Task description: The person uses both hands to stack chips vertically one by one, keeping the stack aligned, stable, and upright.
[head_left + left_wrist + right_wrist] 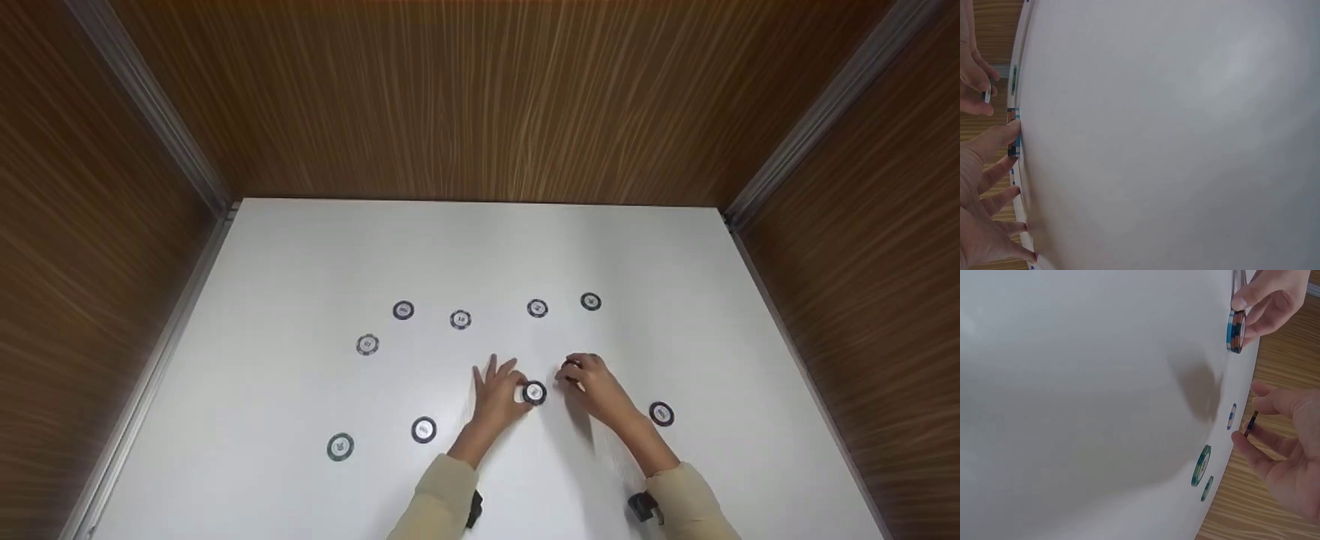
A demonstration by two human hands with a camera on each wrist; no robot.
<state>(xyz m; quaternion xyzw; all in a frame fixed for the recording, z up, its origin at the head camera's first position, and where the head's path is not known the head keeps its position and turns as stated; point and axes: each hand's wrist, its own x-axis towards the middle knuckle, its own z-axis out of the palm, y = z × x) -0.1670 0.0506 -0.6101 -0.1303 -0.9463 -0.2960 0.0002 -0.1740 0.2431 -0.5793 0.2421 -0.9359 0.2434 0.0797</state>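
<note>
A short stack of poker chips (534, 393) sits on the white table, its layers blue, orange and dark in the right wrist view. My left hand (495, 397) steadies it between thumb and index finger, the other fingers spread apart. To the right of the stack, my right hand (600, 388) pinches a single dark-edged poker chip (1251, 423) between thumb and fingertips. That chip is raised off the table and tilted, and the fingers cover much of it in the head view.
Single chips lie scattered on the white table (300, 262): several beyond the hands, a green-edged chip (340, 447) and a dark chip (424, 430) at left, another dark chip (661, 413) beside the right forearm. Wood-grain panels (465, 105) enclose the back and sides.
</note>
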